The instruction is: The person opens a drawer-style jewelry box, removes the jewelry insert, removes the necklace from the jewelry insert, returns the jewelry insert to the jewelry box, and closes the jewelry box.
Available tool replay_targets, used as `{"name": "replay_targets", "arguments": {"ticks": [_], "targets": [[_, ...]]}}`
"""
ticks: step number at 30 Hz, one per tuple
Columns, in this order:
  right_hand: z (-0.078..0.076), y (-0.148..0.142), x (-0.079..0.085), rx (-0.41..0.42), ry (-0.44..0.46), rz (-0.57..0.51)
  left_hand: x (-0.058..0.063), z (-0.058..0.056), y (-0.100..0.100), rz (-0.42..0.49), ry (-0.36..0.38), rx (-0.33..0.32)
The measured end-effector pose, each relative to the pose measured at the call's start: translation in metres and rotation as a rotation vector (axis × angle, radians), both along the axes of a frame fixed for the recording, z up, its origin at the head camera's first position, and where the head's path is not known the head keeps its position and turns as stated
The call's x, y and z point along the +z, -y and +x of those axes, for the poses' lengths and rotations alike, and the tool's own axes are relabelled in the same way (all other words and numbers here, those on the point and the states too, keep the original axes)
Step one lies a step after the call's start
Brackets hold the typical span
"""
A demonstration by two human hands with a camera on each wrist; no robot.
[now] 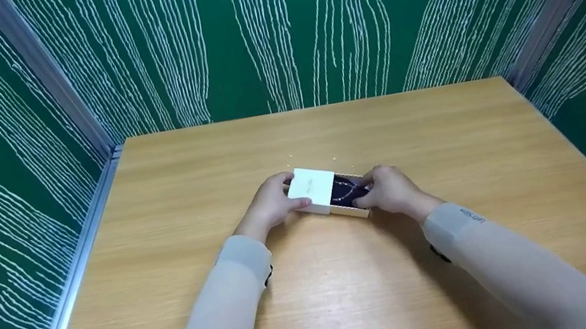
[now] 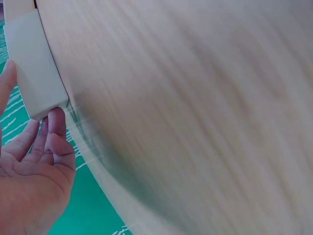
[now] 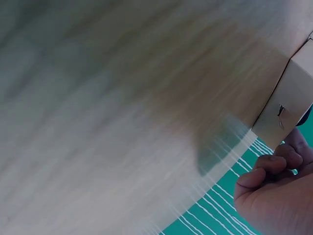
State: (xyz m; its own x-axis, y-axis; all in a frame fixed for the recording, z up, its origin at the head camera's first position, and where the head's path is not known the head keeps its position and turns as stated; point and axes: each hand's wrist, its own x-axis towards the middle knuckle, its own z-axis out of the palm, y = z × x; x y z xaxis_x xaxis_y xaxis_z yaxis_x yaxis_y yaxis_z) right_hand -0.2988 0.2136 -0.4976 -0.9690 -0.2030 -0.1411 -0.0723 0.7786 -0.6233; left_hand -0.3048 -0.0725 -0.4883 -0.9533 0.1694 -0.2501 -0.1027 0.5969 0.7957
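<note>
A small white slide-out box [image 1: 313, 185] stands on the wooden table, its sleeve covering the left half. From the sleeve's right side projects a pale inner tray [image 1: 349, 211]. Inside lies a dark soft-looking item [image 1: 341, 192] with a thin silvery strand across it; its exact kind is unclear. My left hand [image 1: 272, 199] grips the sleeve's left end, thumb along the near side. With thumb and fingers over the tray's right end, my right hand [image 1: 392, 189] pinches the dark item. The right wrist view shows the tray's end face [image 3: 283, 115] beside curled fingers.
The wooden table [image 1: 196, 163] extends around the box on all sides. A few tiny pale specks [image 1: 334, 158] lie behind it. Green walls [image 1: 219, 38] with white wavy lines and grey corner posts [image 1: 51, 74] enclose the table's back and sides.
</note>
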Motion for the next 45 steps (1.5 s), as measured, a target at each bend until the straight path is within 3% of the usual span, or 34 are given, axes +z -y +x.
{"name": "replay_targets", "arguments": {"ticks": [8,29,37,45], "targets": [[0.0,-0.004,0.005,0.01,-0.027,-0.048,0.0,-0.002,-0.002,-0.034,-0.04,-0.015],[0.007,-0.019,0.019,-0.03,0.008,-0.054,-0.001,-0.001,-0.001,-0.038,-0.008,-0.01],[0.01,-0.027,0.015,-0.033,0.006,-0.044,-0.002,-0.001,0.002,-0.031,-0.057,-0.045],[0.011,-0.031,0.013,-0.047,0.051,-0.089,-0.003,0.001,0.001,-0.028,-0.047,-0.043]]}}
